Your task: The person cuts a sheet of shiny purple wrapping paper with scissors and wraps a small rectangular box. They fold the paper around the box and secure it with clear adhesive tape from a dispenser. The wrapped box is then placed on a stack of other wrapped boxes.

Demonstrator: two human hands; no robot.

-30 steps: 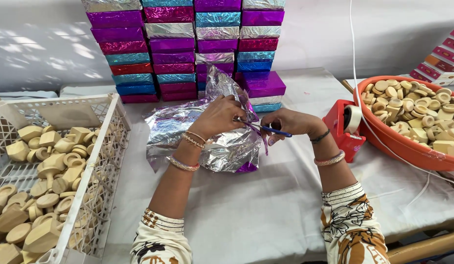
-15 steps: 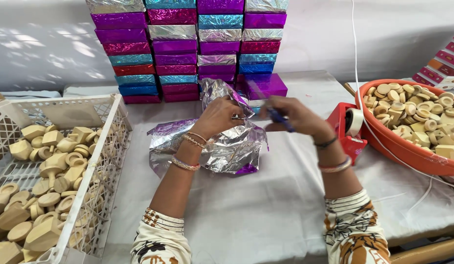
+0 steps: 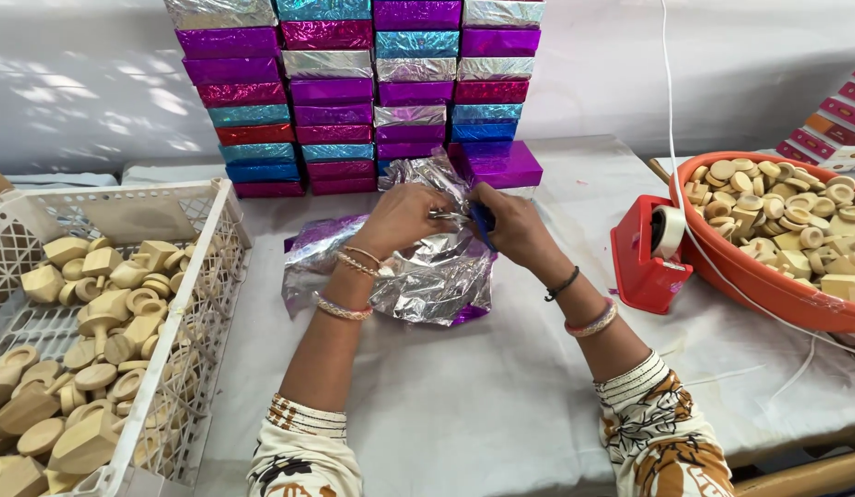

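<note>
Both hands are working at the crumpled foil sheet (image 3: 418, 267), which is lying on the white table (image 3: 501, 396) just in front of the stack of foil-wrapped boxes (image 3: 354, 92). The left hand (image 3: 404, 216) is pinching the foil's raised edge. The right hand (image 3: 510, 221) is closing around blue-handled scissors (image 3: 473, 219). Right of the foil a red tape dispenser (image 3: 644, 258) is sitting beside an orange tub (image 3: 768, 285); left of it, a white crate (image 3: 197, 304) is holding wooden pieces (image 3: 87, 331).

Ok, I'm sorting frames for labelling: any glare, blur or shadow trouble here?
Head view: sharp throughout, no motion blur on either the left hand or right hand; the crinkled foil sheet throws bright glare patches; dappled shadows mottle the white wall; mild wide-angle bending at the edges.
</note>
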